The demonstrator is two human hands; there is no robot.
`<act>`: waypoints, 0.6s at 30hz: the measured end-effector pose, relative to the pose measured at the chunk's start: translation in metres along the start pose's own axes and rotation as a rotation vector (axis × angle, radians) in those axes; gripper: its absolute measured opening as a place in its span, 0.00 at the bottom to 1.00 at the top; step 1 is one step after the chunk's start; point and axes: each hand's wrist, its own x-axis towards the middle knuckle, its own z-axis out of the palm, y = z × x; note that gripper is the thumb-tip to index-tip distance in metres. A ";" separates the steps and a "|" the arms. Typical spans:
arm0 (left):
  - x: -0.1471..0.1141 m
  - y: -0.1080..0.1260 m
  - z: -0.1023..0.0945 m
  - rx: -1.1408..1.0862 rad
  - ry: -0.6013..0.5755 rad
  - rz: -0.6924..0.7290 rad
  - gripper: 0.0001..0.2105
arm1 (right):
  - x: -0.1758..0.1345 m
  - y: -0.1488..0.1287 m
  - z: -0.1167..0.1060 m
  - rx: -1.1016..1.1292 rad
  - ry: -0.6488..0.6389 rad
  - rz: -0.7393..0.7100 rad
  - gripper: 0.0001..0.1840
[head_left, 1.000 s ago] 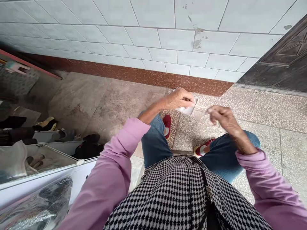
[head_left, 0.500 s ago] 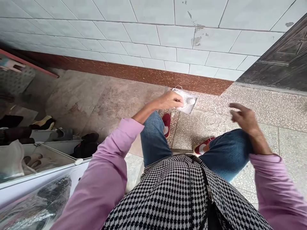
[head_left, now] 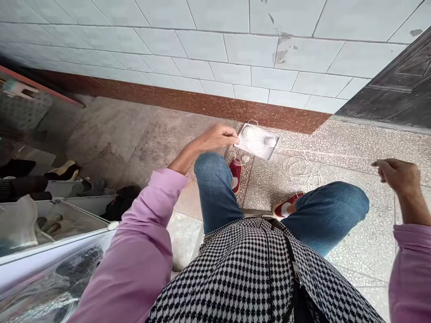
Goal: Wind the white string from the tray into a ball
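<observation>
A pale tiled wall (head_left: 235, 49) rises above a reddish-brown skirting (head_left: 202, 104), with a dark panelled door (head_left: 404, 94) at right; at left, shoes (head_left: 63, 171) beside a white rack (head_left: 13, 271) and a red bar (head_left: 40, 84)

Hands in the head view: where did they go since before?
The right hand went far right; the left hand went left, from over the white tray to its left edge. They're farther apart. I can't tell what, if anything, they grip. The tray, looped white string and red shoes stayed put.
</observation>
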 end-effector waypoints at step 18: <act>0.014 0.013 0.025 -0.028 -0.036 0.088 0.08 | -0.019 -0.082 0.023 0.259 -0.060 -0.270 0.21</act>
